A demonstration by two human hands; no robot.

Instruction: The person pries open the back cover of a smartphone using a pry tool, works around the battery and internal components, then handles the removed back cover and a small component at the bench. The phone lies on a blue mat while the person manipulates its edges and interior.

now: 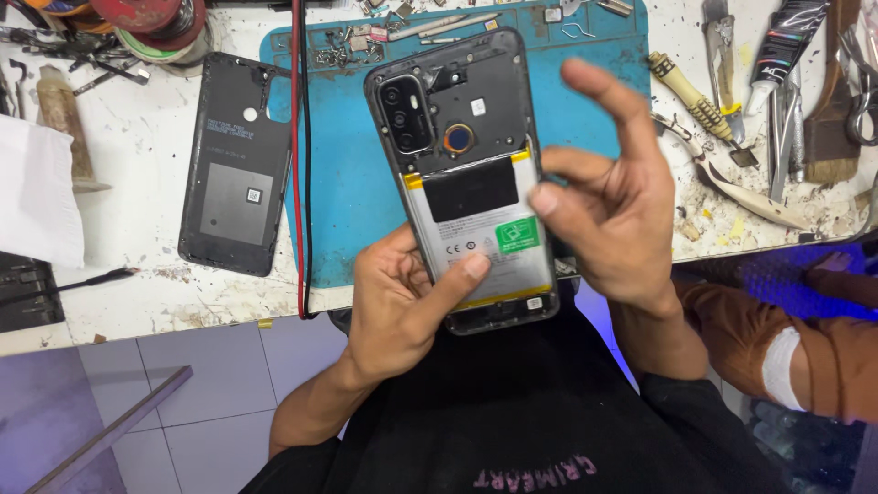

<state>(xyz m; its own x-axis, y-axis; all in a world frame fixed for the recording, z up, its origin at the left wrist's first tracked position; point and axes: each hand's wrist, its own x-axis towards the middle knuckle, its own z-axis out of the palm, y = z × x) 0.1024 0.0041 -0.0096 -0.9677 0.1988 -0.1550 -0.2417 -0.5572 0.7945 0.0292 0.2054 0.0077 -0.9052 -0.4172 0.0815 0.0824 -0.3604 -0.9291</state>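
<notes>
An opened smartphone (457, 137) with its back cover off shows a camera module, a round fingerprint sensor and a grey battery (485, 242) with a green sticker. My left hand (398, 306) holds the phone from below, thumb pressed on the battery's lower part. My right hand (613, 210) is at the phone's right edge, thumb tip touching the battery's side, index finger raised and slightly blurred. The removed dark back cover (233, 169) lies on the bench to the left.
A blue work mat (338, 201) covers the white bench (137, 137), with several small screws and parts at its top. Red and black cables (300, 183) run down the mat's left edge. Tweezers, brushes and a tube lie at right. Another person's sleeve (777, 338) is at lower right.
</notes>
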